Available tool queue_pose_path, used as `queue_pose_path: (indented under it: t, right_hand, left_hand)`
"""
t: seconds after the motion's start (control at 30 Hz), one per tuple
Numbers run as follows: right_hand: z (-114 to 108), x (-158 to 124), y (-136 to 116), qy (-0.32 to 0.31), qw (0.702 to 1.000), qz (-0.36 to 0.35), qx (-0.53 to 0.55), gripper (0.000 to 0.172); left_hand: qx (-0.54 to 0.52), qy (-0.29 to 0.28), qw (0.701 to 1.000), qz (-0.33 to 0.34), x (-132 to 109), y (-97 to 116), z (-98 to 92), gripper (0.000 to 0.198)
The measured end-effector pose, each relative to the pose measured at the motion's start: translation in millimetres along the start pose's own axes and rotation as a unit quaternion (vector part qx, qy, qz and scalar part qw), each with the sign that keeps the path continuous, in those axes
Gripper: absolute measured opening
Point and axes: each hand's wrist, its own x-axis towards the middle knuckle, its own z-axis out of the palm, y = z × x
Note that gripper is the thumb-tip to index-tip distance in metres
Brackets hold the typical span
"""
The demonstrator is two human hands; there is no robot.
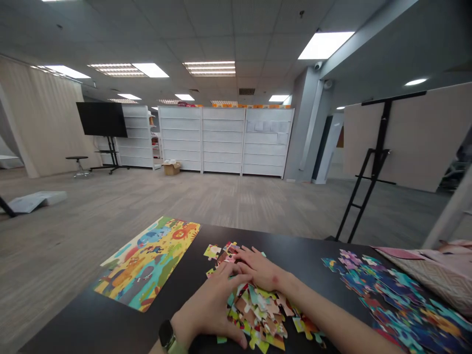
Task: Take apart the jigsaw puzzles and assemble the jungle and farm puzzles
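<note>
A heap of loose jigsaw puzzle pieces [258, 312], mostly green, yellow, pink and brown, lies on the black table in front of me. My left hand [212, 300] curves along the left side of the heap, thumb and fingers apart, a watch [167, 337] on its wrist. Reaching across from the right, my right hand [258, 269] lies over the far part of the heap with its fingers stretched out. The two hands overlap near the fingertips, and the pieces under them are hidden. One light green piece [212, 252] sits just beyond the fingers.
To the left lies a colourful animal picture sheet [147, 263]. More puzzle pieces, blue and purple, form a second spread [401, 300] at the right, beside a pink and beige cloth [435, 268]. Beyond the black table [306, 250] stand an easel-like stand [372, 167] and white shelves [223, 140].
</note>
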Motion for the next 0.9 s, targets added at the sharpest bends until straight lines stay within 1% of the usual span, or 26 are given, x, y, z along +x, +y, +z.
queue_pose_path:
  t: [0.07, 0.17, 0.2, 0.27, 0.3, 0.33, 0.4, 0.47, 0.5, 0.53, 0.67, 0.77, 0.9]
  right_hand:
    - [-3, -17, -8, 0.007, 1.000, -0.022, 0.014, 0.044]
    - [-7, -53, -19, 0.032, 0.998, -0.043, 0.027, 0.047]
    - [-6, -67, -22, 0.032, 0.999, -0.039, 0.020, 0.053]
    - [-3, -92, -25, 0.008, 1.000, -0.012, -0.006, 0.076]
    - [0, -102, -25, -0.005, 1.000, 0.007, -0.019, 0.087]
    - [3, -110, -25, -0.013, 0.999, 0.027, -0.030, 0.093]
    - [8, -119, -19, -0.010, 0.997, 0.062, -0.048, 0.095]
    - [10, -121, -12, 0.005, 0.994, 0.087, -0.065, 0.090]
    - [11, -119, -7, 0.015, 0.993, 0.096, -0.072, 0.088]
    - [10, -117, -3, 0.024, 0.991, 0.105, -0.079, 0.086]
    - [5, -103, 8, 0.052, 0.987, 0.117, -0.095, 0.081]
    - [2, -89, 6, 0.048, 0.991, 0.083, -0.094, 0.078]
    - [3, -72, -15, 0.013, 0.997, -0.007, -0.080, 0.092]
  left_hand:
    - [0.031, 0.024, 0.999, -0.016, 0, -4, -4.7, 0.106]
    - [0.082, 0.036, 0.990, -0.113, 3, -19, -8.7, 0.097]
    - [0.094, 0.032, 0.984, -0.146, 5, -25, -8.9, 0.094]
    - [0.105, 0.017, 0.977, -0.187, 10, -35, -7.9, 0.089]
    - [0.104, 0.010, 0.976, -0.190, 12, -38, -7.1, 0.086]
    - [0.101, 0.003, 0.978, -0.185, 13, -40, -6.3, 0.084]
    - [0.097, -0.012, 0.981, -0.168, 14, -37, -5.1, 0.078]
    - [0.090, -0.023, 0.985, -0.147, 12, -30, -4.1, 0.076]
    - [0.087, -0.027, 0.986, -0.138, 10, -25, -3.4, 0.079]
    - [0.085, -0.034, 0.987, -0.129, 8, -20, -2.6, 0.085]
    - [0.089, -0.078, 0.987, -0.105, 0, -4, 2.5, 0.125]
    - [0.094, -0.095, 0.985, -0.109, 0, 0, 8.0, 0.137]
    - [0.088, -0.080, 0.987, -0.105, 6, 1, 18.6, 0.143]
